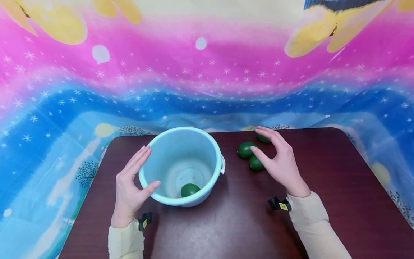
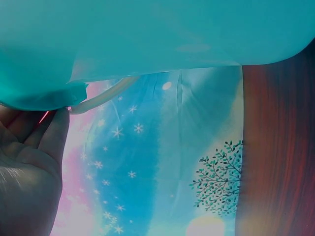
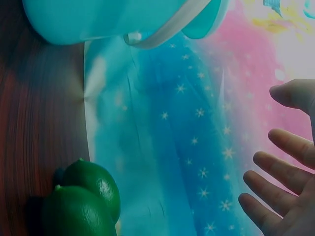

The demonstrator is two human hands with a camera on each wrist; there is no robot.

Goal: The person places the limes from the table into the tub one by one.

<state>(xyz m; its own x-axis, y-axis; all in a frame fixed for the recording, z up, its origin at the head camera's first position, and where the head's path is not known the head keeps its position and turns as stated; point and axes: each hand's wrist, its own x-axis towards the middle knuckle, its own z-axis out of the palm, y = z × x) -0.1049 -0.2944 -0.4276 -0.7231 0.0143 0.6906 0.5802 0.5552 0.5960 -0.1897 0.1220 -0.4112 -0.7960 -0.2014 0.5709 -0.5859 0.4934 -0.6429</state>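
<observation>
Two bare hands showed above a dark reddish-brown wood-grain table [image 1: 200, 233]. The left hand [image 1: 130, 186] was at the left side of a pale aqua, round, plastic-looking bucket [image 1: 184, 128], its fingers fairly straight and touching the rim, its thumb spread wide from them at the near side of the rim. The right hand [image 1: 284, 164] hovered to the right of the bucket, thumb and fingers well spread and gently bent, holding nothing; in the right wrist view a clear gap lay between it and the fruit.

Three smooth, glossy, dark green oval fruits [image 1: 246, 149] sat on the table right of the bucket, near and partly behind that hand. One more green fruit [image 1: 189, 190] lay inside the bucket, by the near wall. The bucket's white curved handle [image 1: 223, 165] hung at its right side. Behind the table hung a pink-and-blue cloth backdrop [image 1: 207, 84] printed with white snowflakes.
</observation>
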